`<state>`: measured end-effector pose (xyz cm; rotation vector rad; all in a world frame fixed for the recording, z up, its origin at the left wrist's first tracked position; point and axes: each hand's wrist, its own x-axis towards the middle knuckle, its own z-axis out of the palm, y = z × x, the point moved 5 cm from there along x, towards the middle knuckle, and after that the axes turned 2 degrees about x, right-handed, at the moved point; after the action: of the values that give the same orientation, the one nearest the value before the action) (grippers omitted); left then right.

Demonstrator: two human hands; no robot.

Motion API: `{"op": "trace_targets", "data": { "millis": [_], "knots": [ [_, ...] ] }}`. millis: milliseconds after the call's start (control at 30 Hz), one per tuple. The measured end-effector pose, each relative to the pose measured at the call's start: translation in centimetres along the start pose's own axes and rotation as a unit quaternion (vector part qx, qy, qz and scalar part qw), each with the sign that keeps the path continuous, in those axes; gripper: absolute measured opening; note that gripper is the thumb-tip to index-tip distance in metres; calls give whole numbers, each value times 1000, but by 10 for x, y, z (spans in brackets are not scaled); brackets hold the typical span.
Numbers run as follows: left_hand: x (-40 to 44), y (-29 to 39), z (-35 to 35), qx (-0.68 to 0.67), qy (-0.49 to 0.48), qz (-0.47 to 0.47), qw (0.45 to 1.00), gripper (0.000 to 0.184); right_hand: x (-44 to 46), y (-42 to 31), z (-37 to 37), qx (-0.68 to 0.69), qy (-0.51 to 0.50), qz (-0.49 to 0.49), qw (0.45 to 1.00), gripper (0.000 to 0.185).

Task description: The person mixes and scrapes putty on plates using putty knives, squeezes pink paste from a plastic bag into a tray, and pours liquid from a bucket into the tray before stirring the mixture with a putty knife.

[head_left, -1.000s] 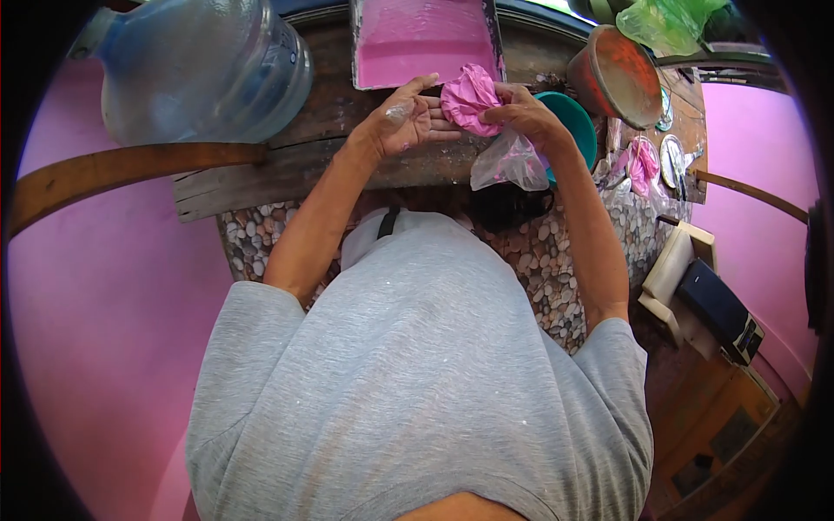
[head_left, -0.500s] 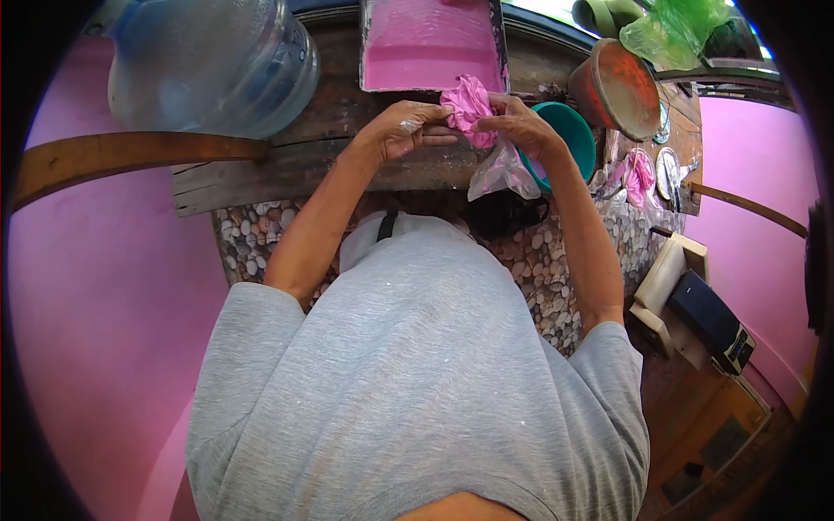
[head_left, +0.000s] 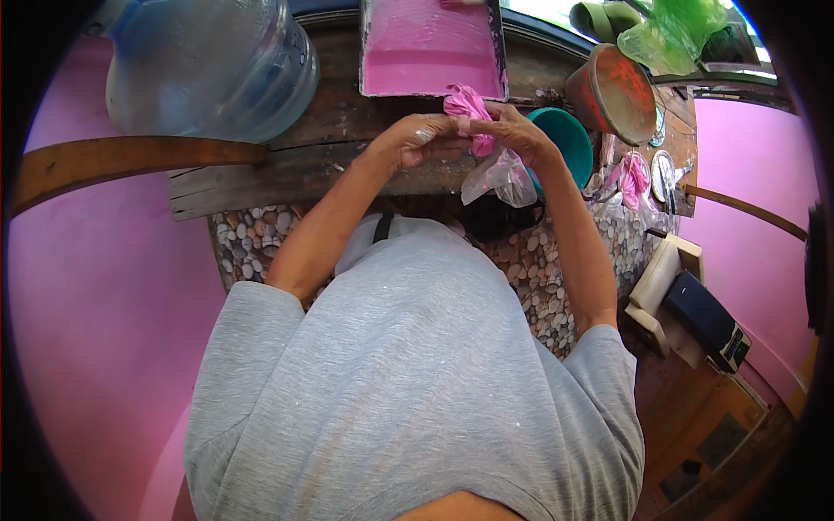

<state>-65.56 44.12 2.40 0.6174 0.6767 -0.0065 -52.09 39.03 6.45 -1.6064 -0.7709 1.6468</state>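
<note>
Two hands (head_left: 424, 139) on pink bundle (head_left: 466, 102), tray (head_left: 430, 71), teal bowl (head_left: 569, 146)

Bench (head_left: 252, 181): bottle (head_left: 213, 74) at left, tray (head_left: 432, 54) right of it. Bowl (head_left: 566, 149) right of tray, closer to front edge. Tub (head_left: 613, 95) behind-right of bowl. Bag (head_left: 674, 36) beyond tub, to its right. Chair (head_left: 656, 280) off bench, front right.
</note>
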Motion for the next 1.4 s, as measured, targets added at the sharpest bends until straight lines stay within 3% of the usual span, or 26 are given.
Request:
{"op": "trace_targets", "data": {
  "millis": [200,300,400,533,600,633,700,833,1033,1133,1200,1333,1400],
  "knots": [
    [18,-19,4,12,75,29,997,30,8,3,-3,12,35,11,999,36],
    [23,-19,6,52,61,99,992,21,11,8,-11,69,64,11,995,28],
    [16,-13,10,13,13,124,992,26,10,3,-18,37,82,33,995,27],
    [23,-6,2,-83,79,104,988,36,15,-3,-13,56,99,14,993,28],
    [31,-5,12,-178,-5,74,981,47,22,-2,-9,37,81,4,996,34],
    [38,-5,10,-181,-3,74,981,47,23,-1,-6,37,79,6,996,34],
    [51,-4,17,-219,-88,21,971,45,24,-2,-4,16,124,-17,992,39],
    [63,-7,17,-184,-48,33,981,40,31,-3,-8,0,134,-32,991,42],
    [68,-2,20,-257,-49,51,964,25,21,-15,-3,-170,191,-42,966,52],
    [60,3,21,-248,-7,57,967,17,14,-16,-1,-253,253,-97,929,54],
    [56,10,24,-250,2,79,965,19,0,-30,5,-335,310,-192,869,54],
    [73,3,18,-279,-2,112,954,16,-9,-33,5,-274,328,-160,890,50],
    [74,-2,16,-293,-37,77,952,16,-9,-34,1,-318,296,-70,898,47]
  ]
}}
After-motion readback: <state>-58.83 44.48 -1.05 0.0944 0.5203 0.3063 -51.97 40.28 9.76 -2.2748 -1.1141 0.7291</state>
